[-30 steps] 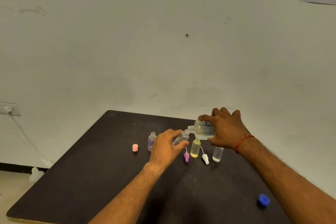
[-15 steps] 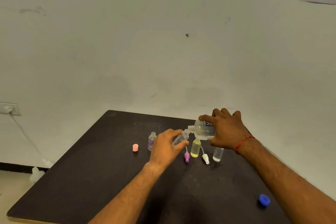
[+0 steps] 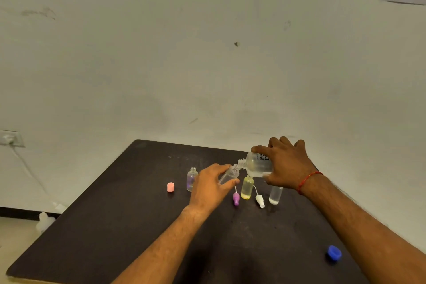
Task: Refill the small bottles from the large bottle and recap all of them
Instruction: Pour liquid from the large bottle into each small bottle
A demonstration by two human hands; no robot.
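- Pour under way: right hand (image 3: 287,166) fingers grip the tipped large bottle (image 3: 258,165), neck at the small bottle (image 3: 229,175) held in left hand (image 3: 211,188) fingers.
- Three bottles (image 3: 247,188) stand uncapped on the worktop (image 3: 115,226); caps (image 3: 236,198) lie loose. Recapping all remains.

dim warm light | soft focus | wide-angle bending at edges

Bare forearms, no sleeves; a thin red thread bracelet (image 3: 309,180) circles the right wrist
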